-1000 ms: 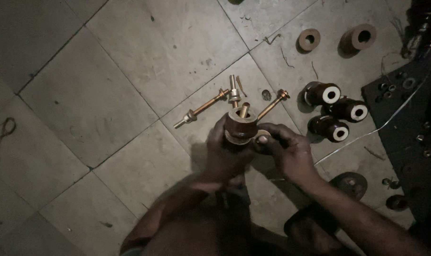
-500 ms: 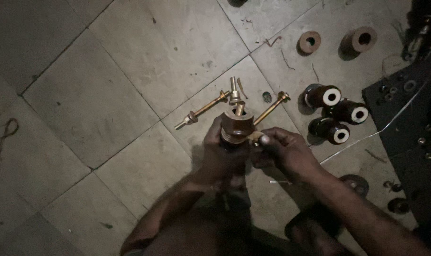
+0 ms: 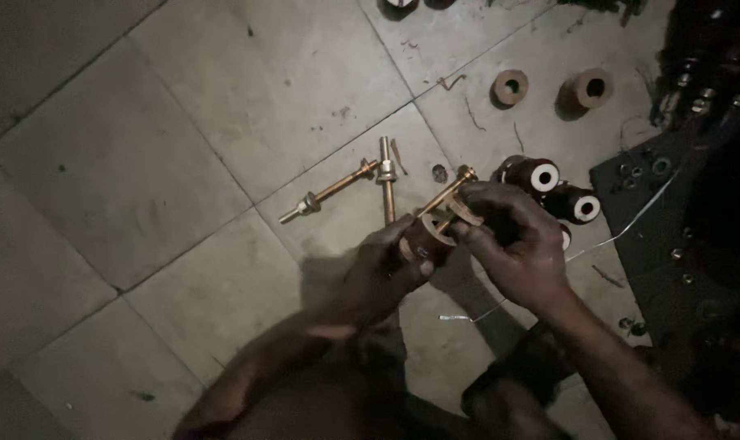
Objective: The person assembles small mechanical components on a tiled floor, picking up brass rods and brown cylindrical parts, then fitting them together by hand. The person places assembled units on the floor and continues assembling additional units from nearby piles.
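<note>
A brown ribbed insulator (image 3: 421, 239) is gripped in the left hand (image 3: 379, 273) above the tiled floor (image 3: 182, 163); a brass stud (image 3: 445, 198) is already seated through it and pinched by the right hand (image 3: 512, 240). Two threaded brass studs (image 3: 362, 187) and three dark insulators (image 3: 553, 191) are left unassembled just beyond.

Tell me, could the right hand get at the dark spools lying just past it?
Probably yes: the spools lie on bare floor right beside the right hand, nothing between. But its fingers already grip a washer.
</note>
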